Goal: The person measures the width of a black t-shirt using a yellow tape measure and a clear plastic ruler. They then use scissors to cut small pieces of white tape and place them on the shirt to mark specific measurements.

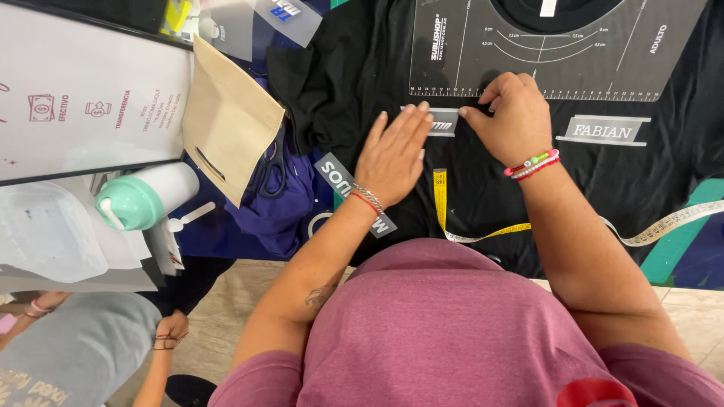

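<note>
**Black shirt, grey strip, two hands setting it straight**

Black cotton fills the upper half of my view: a T-shirt (483,188) laid flat on the work table, soft and limp, the sort of cloth that wrinkles and slides if pushed sideways. On it, just below the clear alignment ruler (543,53) at twelve o'clock, lies a small grey transfer strip (443,123). I judge it thin, light and a little slick, easy to shift with a fingertip, best taken by its short end and not bent.

The left hand (392,154) lies flat and spread, fingers together and straight, palm pressing the shirt at the strip's nine o'clock end, with fingertips over that edge. The right hand (509,120) is curled at the three o'clock end, thumb and forefinger drawn close at the strip's edge. It looks like a pinch on that end, though the knuckles hide the contact and I cannot be sure.

A second grey strip (603,130) sits at three o'clock, well apart. A yellow tape measure (483,234) trails across the shirt at five o'clock. At nine o'clock lie a tan paper bag (226,113), black scissors (270,177) and a white bottle with a mint lid (143,197).
</note>
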